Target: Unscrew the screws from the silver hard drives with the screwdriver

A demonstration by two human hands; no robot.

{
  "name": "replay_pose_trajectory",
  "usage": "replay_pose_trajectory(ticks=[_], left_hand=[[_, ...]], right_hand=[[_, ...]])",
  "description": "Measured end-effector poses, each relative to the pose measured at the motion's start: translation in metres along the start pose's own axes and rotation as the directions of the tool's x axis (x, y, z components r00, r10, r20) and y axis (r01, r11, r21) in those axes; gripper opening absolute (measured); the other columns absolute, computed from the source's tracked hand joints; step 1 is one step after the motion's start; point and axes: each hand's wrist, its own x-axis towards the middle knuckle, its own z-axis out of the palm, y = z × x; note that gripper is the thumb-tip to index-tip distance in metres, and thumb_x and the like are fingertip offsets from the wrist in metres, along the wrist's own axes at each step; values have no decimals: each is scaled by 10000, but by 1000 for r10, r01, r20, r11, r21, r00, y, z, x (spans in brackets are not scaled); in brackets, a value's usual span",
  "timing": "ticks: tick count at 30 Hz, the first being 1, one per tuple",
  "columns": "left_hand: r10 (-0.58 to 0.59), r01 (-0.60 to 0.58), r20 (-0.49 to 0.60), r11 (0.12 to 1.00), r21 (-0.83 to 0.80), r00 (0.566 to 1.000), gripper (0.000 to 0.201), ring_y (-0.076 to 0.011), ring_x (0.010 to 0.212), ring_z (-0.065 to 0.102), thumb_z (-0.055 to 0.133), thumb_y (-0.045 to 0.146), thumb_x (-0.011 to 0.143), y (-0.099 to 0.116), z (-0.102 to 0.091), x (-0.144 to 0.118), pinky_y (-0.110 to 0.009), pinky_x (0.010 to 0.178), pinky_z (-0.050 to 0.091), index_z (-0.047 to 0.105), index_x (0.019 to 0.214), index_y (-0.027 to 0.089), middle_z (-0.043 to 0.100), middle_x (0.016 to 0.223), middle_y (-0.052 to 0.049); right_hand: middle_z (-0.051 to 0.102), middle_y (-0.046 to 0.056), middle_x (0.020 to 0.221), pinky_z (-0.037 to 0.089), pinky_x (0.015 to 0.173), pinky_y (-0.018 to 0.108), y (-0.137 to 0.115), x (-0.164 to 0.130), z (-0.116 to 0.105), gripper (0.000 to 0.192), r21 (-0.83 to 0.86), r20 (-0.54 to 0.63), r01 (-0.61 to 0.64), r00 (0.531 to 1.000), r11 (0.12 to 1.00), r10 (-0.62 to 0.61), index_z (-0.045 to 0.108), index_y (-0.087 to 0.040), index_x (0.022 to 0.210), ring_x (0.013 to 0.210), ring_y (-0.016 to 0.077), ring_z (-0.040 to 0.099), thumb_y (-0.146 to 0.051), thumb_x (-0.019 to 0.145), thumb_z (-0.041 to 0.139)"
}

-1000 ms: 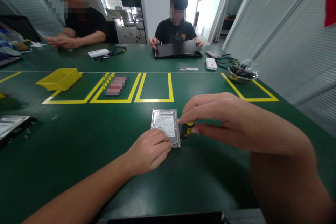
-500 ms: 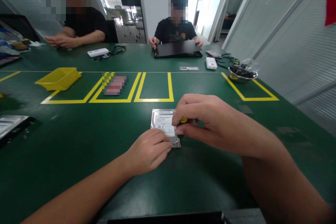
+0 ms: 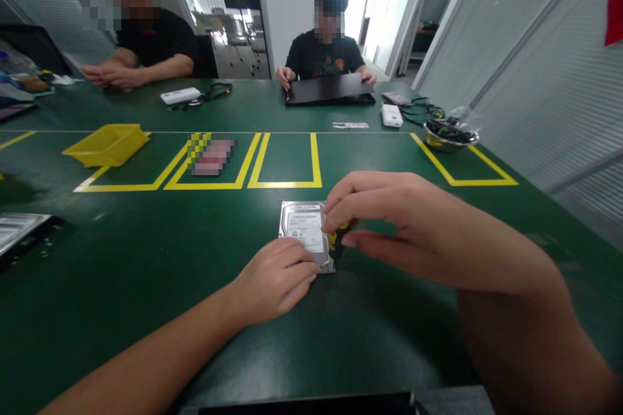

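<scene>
A silver hard drive (image 3: 304, 224) with a white label lies flat on the green table (image 3: 195, 318) in front of me. My left hand (image 3: 280, 279) rests over its lower left part, fingers curled onto it and holding it down. My right hand (image 3: 379, 224) pinches a short screwdriver (image 3: 337, 242) with a black and yellow handle. The screwdriver stands nearly upright by the drive's lower right corner. Its tip is too small to make out.
Yellow tape marks several areas, near a yellow bin (image 3: 109, 144) and a blurred pinkish item (image 3: 214, 157). A metal bowl (image 3: 450, 136) of dark parts sits at right. Another drive (image 3: 22, 233) lies far left. Across the table, a person handles a black panel (image 3: 331, 89); another person sits left.
My right hand's fingers have loosened and shifted on the screwdriver, so more of its handle shows. My left hand and the hard drive have stayed in place.
</scene>
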Motion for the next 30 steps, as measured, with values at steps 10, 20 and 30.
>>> replay_pose_trajectory(ticks=[10,20,30], left_hand=[[17,-16,-29,1000,24,999,180,-226,923,607,579,135,896,-2,3,-3,-419,866,508,684,1040,160,683,963,-76],[-1,1,5,1000,-10,1000,171,-214,907,608,570,136,897,-1,2,-1,-411,864,514,686,1022,153,675,955,-75],[-7,7,9,1000,-19,1000,186,-223,918,604,565,139,899,-2,2,-2,-417,864,515,686,1039,155,674,965,-81]], right_hand=[[620,46,1076,436,860,246,-4,2,0,144,36,31,16,999,999,-17,672,-166,1009,968,134,568,-111,903,590],[641,23,970,421,764,259,-3,3,4,130,-71,-86,-52,995,996,46,661,-181,1018,869,135,569,-156,903,608],[676,42,1005,471,811,290,1,1,0,148,-55,-85,-113,991,992,108,674,-191,1014,901,170,610,-186,870,641]])
